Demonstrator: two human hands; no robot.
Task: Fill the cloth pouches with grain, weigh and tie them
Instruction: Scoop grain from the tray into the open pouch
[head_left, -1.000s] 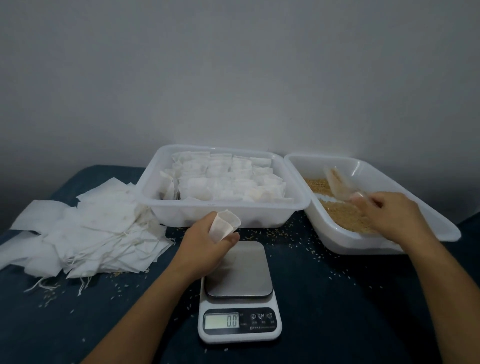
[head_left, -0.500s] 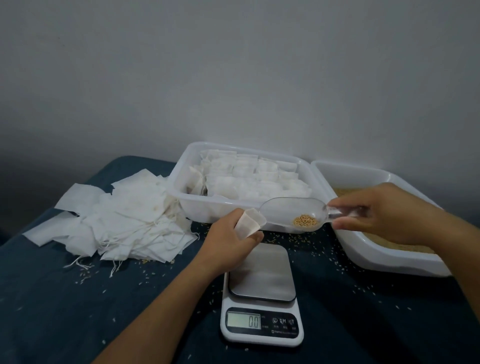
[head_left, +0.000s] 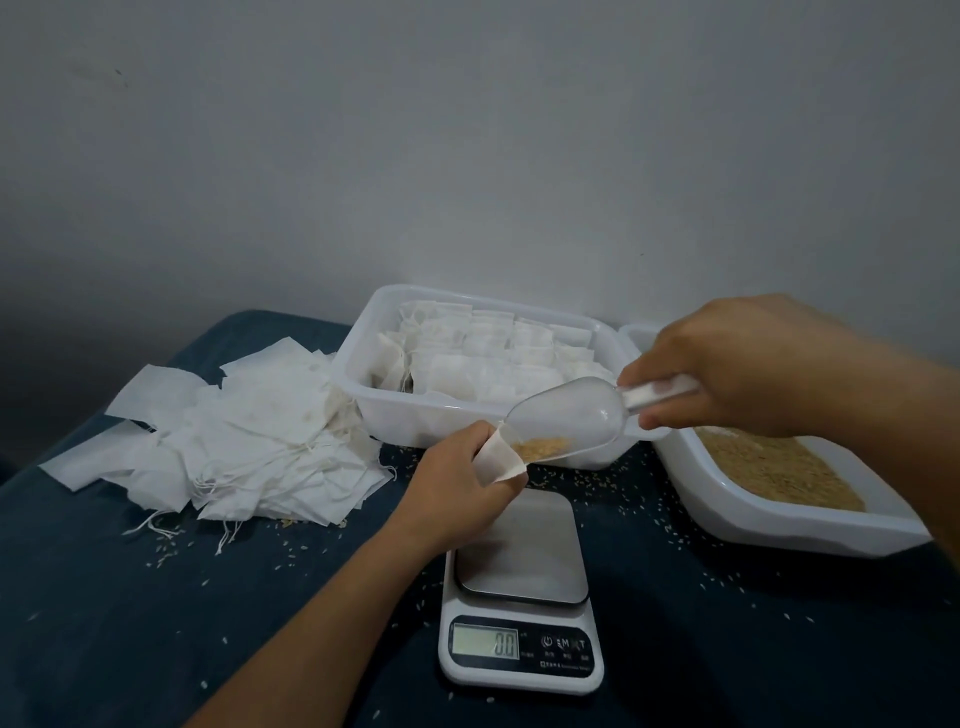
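Pouch (head_left: 497, 460) — a small white cloth bag, held above the far edge of the scale (head_left: 521, 592) by the left hand (head_left: 457, 483), whose fingers and thumb are curled round its body so that the mouth gapes toward the scoop (head_left: 566, 421). The cloth appears thin and limp: judged light, soft and unable to stand open alone, so it is best gripped just below the rim, spread by thumb and fingers, and later closed by its drawstring. The right hand (head_left: 727, 364) has its fingers clamped on the handle of the clear plastic scoop, which tilts down to the left, its lip at the pouch mouth and a small heap of grain (head_left: 543, 447) gathered there; the grain is loose and free-running, likely to spill if the mouth sags. The scale platform is bare and the display reads zero. Behind it a white tray (head_left: 363, 395) holds rows of filled pouches, touching a second tray (head_left: 779, 530) of grain on the right; a heap of empty pouches (head_left: 244, 436) with trailing strings lies on the left. The desk (head_left: 156, 597) wears a dark blue cover strewn with stray grains — a soft, somewhat uneven footing. A plain grey wall (head_left: 467, 156) closes the dim room.
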